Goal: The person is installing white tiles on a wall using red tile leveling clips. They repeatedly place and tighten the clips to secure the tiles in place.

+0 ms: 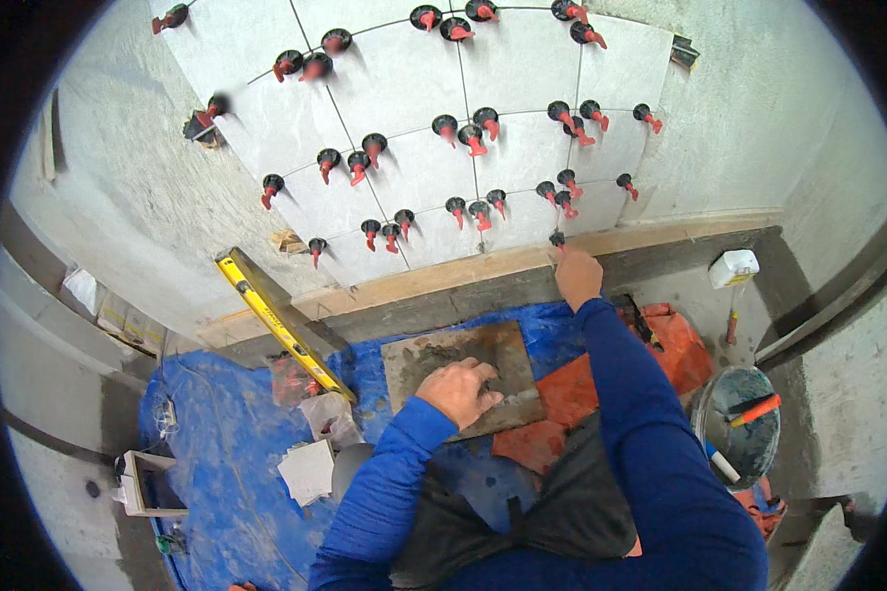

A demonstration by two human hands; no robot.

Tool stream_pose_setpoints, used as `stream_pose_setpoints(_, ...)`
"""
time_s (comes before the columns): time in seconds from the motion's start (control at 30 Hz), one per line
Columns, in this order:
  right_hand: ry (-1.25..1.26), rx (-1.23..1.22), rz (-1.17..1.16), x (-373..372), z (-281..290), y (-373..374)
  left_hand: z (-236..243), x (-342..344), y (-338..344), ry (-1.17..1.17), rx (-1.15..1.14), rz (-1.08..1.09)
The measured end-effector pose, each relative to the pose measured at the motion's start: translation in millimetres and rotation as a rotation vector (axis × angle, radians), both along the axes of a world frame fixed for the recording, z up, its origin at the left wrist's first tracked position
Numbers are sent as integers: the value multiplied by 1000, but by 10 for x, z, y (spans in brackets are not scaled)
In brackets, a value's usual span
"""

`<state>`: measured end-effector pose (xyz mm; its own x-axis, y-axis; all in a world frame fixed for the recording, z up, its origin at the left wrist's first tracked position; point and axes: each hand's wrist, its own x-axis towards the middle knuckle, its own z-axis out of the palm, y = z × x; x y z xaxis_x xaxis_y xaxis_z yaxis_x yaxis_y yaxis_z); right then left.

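Observation:
Grey wall tiles (522, 148) cover the wall ahead, with black-and-red tile levelling knobs (472, 141) set along their joints. My right hand (579, 276) reaches out to the bottom edge of the tiles, its fingers closed on a small dark tile levelling knob (557, 239) at a joint there; the fingertips partly cover it. My left hand (456, 393) hovers over or rests on a stained grey board (414, 357), fingers apart and loosely bent, with nothing seen in them. I cannot tell whether it touches the board.
A wooden strip (443, 270) runs beneath the tiles. On the left a yellow spirit level (281, 325) leans against the wall. Blue sheeting (217, 433) and orange sheeting (685, 345) cover the floor. On the right stand a bucket (771, 433) with tools and a white container (734, 267).

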<state>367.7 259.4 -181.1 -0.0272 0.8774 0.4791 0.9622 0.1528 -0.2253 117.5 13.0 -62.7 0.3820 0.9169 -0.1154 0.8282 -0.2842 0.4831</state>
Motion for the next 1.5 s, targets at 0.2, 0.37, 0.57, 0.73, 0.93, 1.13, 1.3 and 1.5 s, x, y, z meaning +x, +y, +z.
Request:
stream_pose_setpoints(0.2,-110,-14,-13,-49,66,-39,-50,-42,6,26,27,6)
stream_pose_setpoints(0.37,-59,34,-43,-51,-63,-66,-20,-52,-32,24,-13,9)
stream_pose_setpoints(0.57,258,-123,-29,-22,-128,148,9,-95,0,3,14,-5)
stream_pose_setpoints(0.73,1044,-433,168,128,-241,383,-21,-62,-23,5,18,0)
stream_pose_setpoints(0.93,923,-281,138,108,-519,507,-31,-43,-47,57,20,14)
stream_pose_setpoints(1.13,1060,-391,127,107,-433,430,-53,-46,-41,36,-25,3)
stream_pose_setpoints(1.3,875,-440,149,147,-259,485,-83,-55,-9,52,-24,3)
stream_pose_setpoints(1.5,891,-210,214,150,-416,388,-43,-54,11,35,-7,1)
